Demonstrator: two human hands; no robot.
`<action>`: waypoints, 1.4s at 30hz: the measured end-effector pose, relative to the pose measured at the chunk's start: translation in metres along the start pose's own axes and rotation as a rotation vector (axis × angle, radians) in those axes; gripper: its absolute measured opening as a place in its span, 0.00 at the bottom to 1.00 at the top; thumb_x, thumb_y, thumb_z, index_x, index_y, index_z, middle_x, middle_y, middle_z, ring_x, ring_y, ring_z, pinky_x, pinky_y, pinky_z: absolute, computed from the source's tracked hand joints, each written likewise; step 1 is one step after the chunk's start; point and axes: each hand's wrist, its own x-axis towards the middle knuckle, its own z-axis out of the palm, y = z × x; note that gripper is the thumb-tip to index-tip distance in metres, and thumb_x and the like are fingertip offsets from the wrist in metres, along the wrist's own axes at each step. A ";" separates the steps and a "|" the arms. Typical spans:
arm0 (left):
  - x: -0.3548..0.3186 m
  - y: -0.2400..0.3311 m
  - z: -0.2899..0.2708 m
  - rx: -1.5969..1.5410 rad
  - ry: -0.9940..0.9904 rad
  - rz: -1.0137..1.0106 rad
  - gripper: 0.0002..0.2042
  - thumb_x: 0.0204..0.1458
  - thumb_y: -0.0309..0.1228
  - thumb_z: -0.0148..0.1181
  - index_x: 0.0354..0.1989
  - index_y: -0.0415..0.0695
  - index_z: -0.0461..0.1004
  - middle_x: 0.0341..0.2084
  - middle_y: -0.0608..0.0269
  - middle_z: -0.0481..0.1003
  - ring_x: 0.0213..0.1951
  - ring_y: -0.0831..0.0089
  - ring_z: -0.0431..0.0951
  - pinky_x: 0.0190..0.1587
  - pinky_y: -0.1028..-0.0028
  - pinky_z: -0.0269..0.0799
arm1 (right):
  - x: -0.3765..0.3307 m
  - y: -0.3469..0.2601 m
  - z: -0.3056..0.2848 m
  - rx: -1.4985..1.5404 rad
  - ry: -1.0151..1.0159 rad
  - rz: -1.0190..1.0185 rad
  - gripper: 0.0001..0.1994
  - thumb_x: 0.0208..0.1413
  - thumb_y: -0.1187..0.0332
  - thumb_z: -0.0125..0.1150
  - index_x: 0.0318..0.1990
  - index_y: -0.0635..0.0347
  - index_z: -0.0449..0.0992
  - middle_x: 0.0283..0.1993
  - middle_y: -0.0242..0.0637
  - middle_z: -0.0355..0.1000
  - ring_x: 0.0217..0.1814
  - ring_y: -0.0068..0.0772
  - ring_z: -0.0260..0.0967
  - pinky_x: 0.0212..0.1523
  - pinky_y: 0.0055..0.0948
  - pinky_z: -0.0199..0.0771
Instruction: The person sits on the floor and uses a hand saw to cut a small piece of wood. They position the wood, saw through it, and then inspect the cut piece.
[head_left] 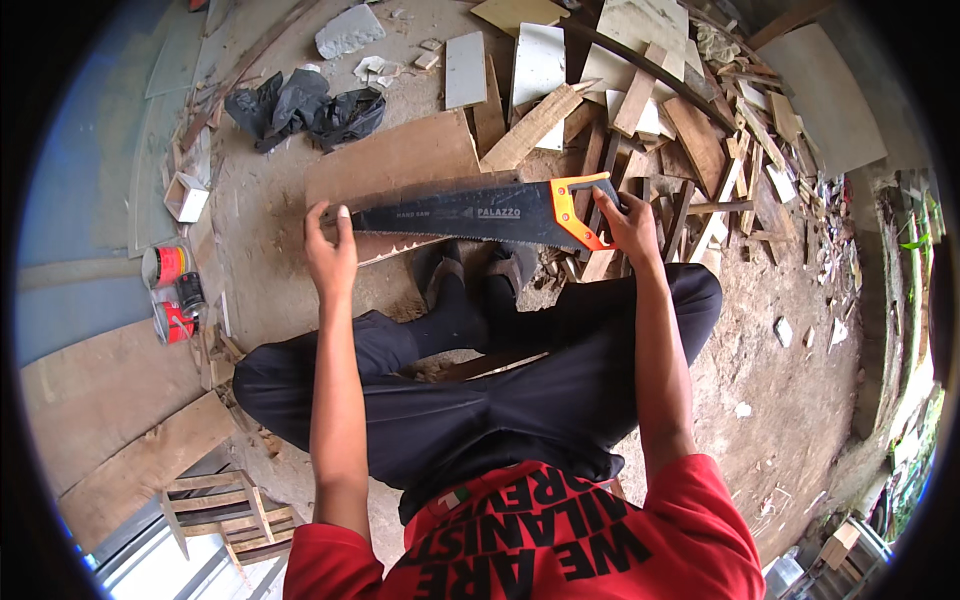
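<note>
A hand saw (455, 213) with a dark blade and an orange and black handle spans the space between my two hands, its teeth toward me. My right hand (632, 226) is closed on the handle at the right end. At the narrow tip on the left, my left hand (331, 248) has its thumb and fingers around the blade's end, so that end is partly hidden. Beyond and beneath the saw lies a brown wooden board (400, 157), on the ground in front of my feet.
Scrap wood (700, 140) is heaped at the far right, beside a pale plank (530, 128). A black plastic bag (305, 108) and a white block (349, 31) lie at the far left. Red cans (172, 322) stand at left, above a small wooden rack (225, 512).
</note>
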 end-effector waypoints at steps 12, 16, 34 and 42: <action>-0.015 -0.005 0.014 0.063 -0.019 0.080 0.12 0.53 0.30 0.63 0.44 0.39 0.75 0.46 0.54 0.73 0.50 0.55 0.73 0.55 0.62 0.66 | 0.001 0.002 0.000 0.032 0.048 0.031 0.25 0.54 0.47 0.64 0.35 0.68 0.80 0.18 0.33 0.72 0.21 0.19 0.70 0.23 0.24 0.69; -0.018 -0.004 0.013 0.063 -0.011 0.091 0.12 0.53 0.30 0.62 0.45 0.39 0.76 0.46 0.55 0.73 0.51 0.56 0.73 0.55 0.62 0.66 | -0.001 -0.007 0.000 0.025 0.056 0.034 0.25 0.54 0.47 0.65 0.35 0.68 0.80 0.18 0.33 0.72 0.21 0.19 0.70 0.23 0.24 0.69; -0.018 -0.012 0.016 0.175 -0.015 0.122 0.12 0.51 0.32 0.63 0.42 0.41 0.75 0.47 0.58 0.72 0.51 0.57 0.72 0.55 0.60 0.64 | -0.005 -0.016 0.003 0.015 0.049 0.049 0.26 0.53 0.47 0.65 0.35 0.68 0.80 0.20 0.33 0.73 0.23 0.21 0.73 0.26 0.24 0.71; -0.019 -0.008 0.013 0.222 -0.033 0.123 0.12 0.52 0.31 0.64 0.43 0.39 0.75 0.47 0.55 0.72 0.51 0.56 0.72 0.56 0.61 0.65 | -0.004 -0.010 0.004 0.010 0.070 0.003 0.25 0.54 0.47 0.65 0.29 0.66 0.79 0.16 0.31 0.69 0.19 0.18 0.66 0.22 0.26 0.65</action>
